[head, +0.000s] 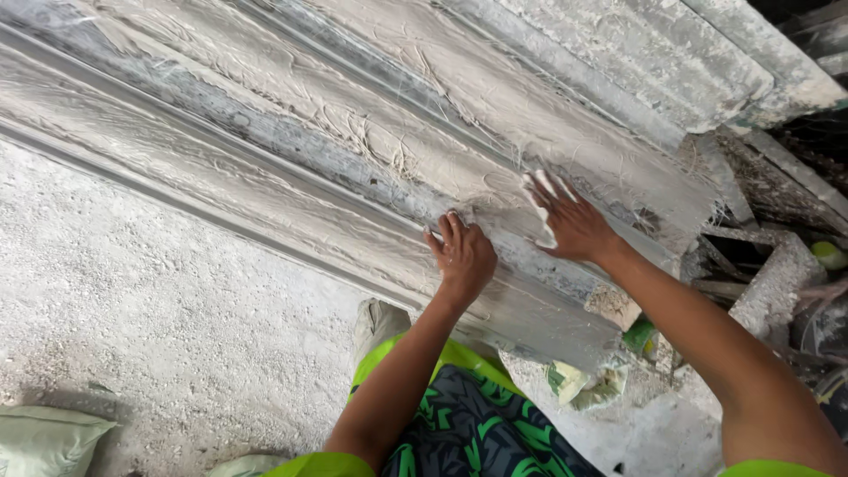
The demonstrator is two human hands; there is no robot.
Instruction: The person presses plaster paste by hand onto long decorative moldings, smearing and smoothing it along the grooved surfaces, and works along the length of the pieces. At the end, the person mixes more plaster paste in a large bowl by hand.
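Note:
A long moulded plaster cornice (pixel 291 150) covered in wet white plaster and stringy fibres runs diagonally across the view. My left hand (pixel 461 254) presses on its lower ridge, fingers curled against the wet surface. My right hand (pixel 568 221) lies flat on the plaster a little higher and to the right, fingers spread and coated in white. Neither hand holds a tool.
A rough white-dusted floor (pixel 132 300) spreads to the left. A pale sack (pixel 44 437) lies at the bottom left. Rubble, plaster blocks (pixel 773 283) and a green object (pixel 829 254) crowd the right. My green-and-black patterned shorts (pixel 459 424) show below.

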